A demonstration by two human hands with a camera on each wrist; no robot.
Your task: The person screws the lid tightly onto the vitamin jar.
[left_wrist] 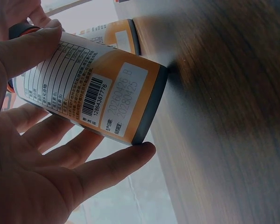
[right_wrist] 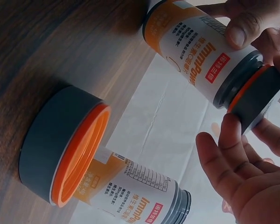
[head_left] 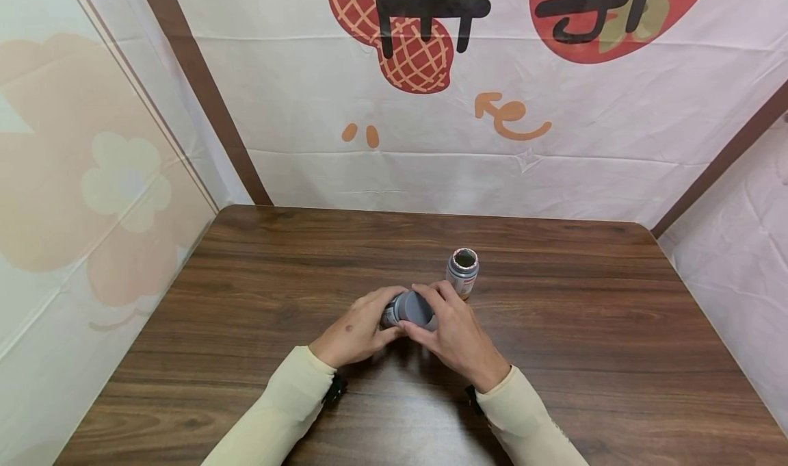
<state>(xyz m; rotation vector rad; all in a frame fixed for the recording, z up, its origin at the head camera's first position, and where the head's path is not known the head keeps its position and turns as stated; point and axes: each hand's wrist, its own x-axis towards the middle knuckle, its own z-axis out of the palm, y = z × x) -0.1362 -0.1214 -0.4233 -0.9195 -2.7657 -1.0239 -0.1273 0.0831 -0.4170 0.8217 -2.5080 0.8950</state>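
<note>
My left hand (head_left: 357,326) grips a white-and-orange vitamin bottle (left_wrist: 84,79), its thumb across the label and fingers around the far side. The bottle is tilted, its dark base low over the table. At its mouth, my right hand (head_left: 458,336) pinches a dark grey lid (right_wrist: 259,100) between thumb and fingers. An orange ring shows between this lid and the bottle's neck; whether the threads are engaged I cannot tell. Behind the right hand stands a second, matching bottle (head_left: 463,274), uncapped, with a ragged rim around its mouth.
A loose dark lid (right_wrist: 60,144) with an orange inside rests on the table near the second bottle in the right wrist view. The brown wooden table (head_left: 246,281) meets a printed white cloth wall (head_left: 295,178) at its back edge.
</note>
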